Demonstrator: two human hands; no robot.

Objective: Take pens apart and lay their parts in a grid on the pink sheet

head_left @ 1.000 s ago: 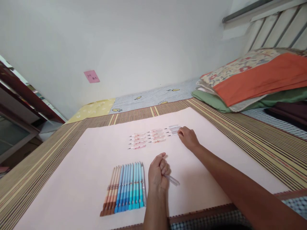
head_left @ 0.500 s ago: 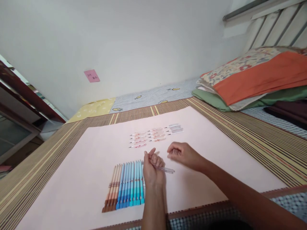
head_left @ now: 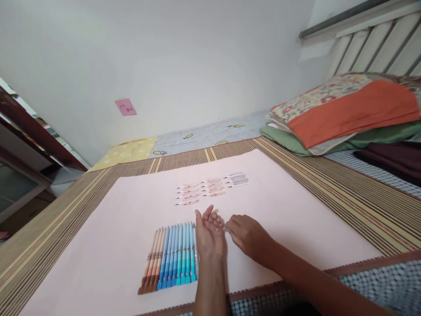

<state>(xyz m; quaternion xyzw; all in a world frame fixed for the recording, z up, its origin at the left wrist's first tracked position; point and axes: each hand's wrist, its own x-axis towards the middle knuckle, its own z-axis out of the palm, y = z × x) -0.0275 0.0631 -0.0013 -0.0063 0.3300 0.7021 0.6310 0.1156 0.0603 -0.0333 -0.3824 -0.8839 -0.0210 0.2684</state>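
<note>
My left hand (head_left: 208, 235) is raised over the pink sheet (head_left: 289, 219), palm turned right, thumb up and fingers loosely curled. A clear pen (head_left: 226, 228) pokes out between its fingers; most of the pen is hidden. My right hand (head_left: 247, 235) is against the left one, fingertips pinched at the pen's exposed end. Just left of my left hand lies a tight row of several pens (head_left: 173, 259), brown ones on the left and blue ones on the right. Farther back are rows of several thin refills (head_left: 210, 189).
The pink sheet lies on a striped woven mat (head_left: 362, 193) on a bed. Folded bedding and an orange pillow (head_left: 348, 114) are stacked at the right. A white wall with a pink note (head_left: 125, 107) is behind, and dark wooden furniture (head_left: 26, 145) stands at the left.
My right hand drew back from the refill rows and met my left hand. My left hand rose from a fist and partly opened around the clear pen.
</note>
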